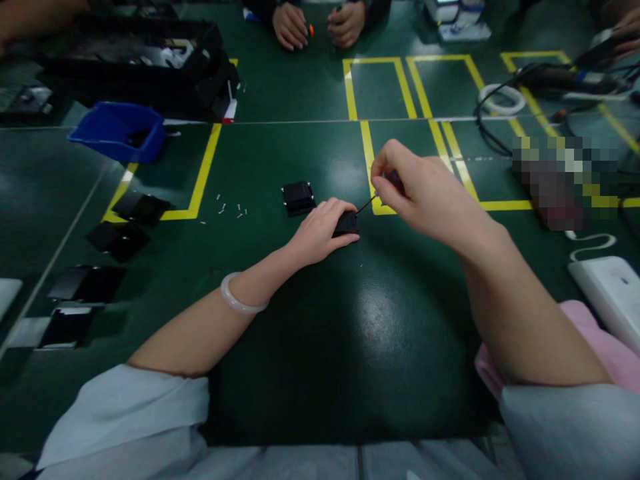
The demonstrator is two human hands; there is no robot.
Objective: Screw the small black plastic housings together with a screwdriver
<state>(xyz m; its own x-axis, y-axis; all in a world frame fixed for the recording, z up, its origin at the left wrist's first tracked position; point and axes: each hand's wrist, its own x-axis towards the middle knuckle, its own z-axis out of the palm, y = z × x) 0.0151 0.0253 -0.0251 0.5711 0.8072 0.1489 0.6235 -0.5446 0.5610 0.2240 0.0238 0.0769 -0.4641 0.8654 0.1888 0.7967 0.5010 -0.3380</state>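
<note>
My left hand [320,230] grips a small black plastic case [346,225] against the green table, fingers over its top and thumb along its near side. In my right hand [417,190] is a screwdriver [367,202], its handle mostly hidden by my curled fingers. The thin shaft slants down to the left, and its tip meets the far right corner of the case. Just beyond my left hand lies a second black case [298,197] with small shiny bits at its corners. Several loose screws [239,211] are scattered to its left.
Several black parts [87,283] lie in a row at left, below a blue bin [120,130]. A large black crate [135,67] stands behind. Across the table are a co-worker's hands [291,27]. Cables [493,127], a white box [613,293] and pink cloth [583,327] occupy the right.
</note>
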